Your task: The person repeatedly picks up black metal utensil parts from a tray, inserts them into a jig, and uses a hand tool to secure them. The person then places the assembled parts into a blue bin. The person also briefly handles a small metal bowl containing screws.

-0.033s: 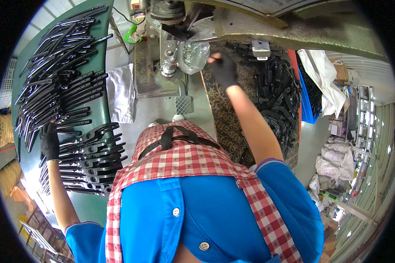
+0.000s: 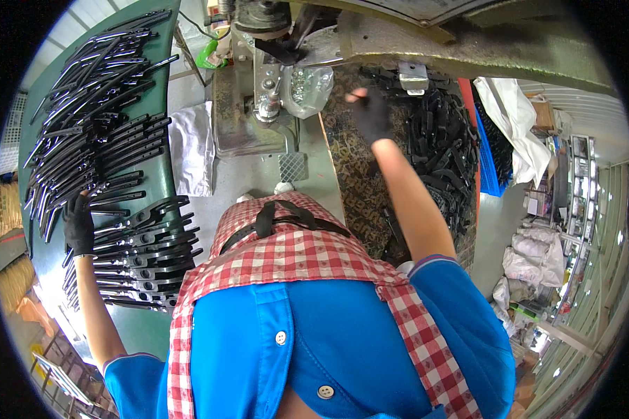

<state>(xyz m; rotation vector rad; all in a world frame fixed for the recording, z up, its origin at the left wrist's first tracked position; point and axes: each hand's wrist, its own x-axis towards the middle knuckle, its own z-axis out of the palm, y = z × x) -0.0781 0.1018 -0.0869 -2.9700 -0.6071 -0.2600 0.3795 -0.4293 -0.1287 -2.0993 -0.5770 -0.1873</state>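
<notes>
My left hand (image 2: 79,225), in a black glove with bare fingertips, is at the near end of a heap of glossy black metal rods (image 2: 59,167). Its fingers are closed on the end of a black metal rod, which is partly hidden among the others. Below that hand lies a stack of black parts with ring-shaped openings (image 2: 150,262). My right hand (image 2: 372,117), gloved alike, is over the patterned board, right of a clear plastic bag of small shiny metal pieces (image 2: 307,91). Motion smears its fingers, and no held thing can be made out.
A press-like machine (image 2: 265,101) stands ahead, with a foot pedal (image 2: 293,167) below. A pile of black parts (image 2: 440,153) covers the right side of the board (image 2: 356,188). Left lies a green table (image 2: 136,328). Beyond the board is a blue crate (image 2: 489,164).
My right hand has moved slightly right, away from the plastic bag. My left hand has stayed in place on the rods.
</notes>
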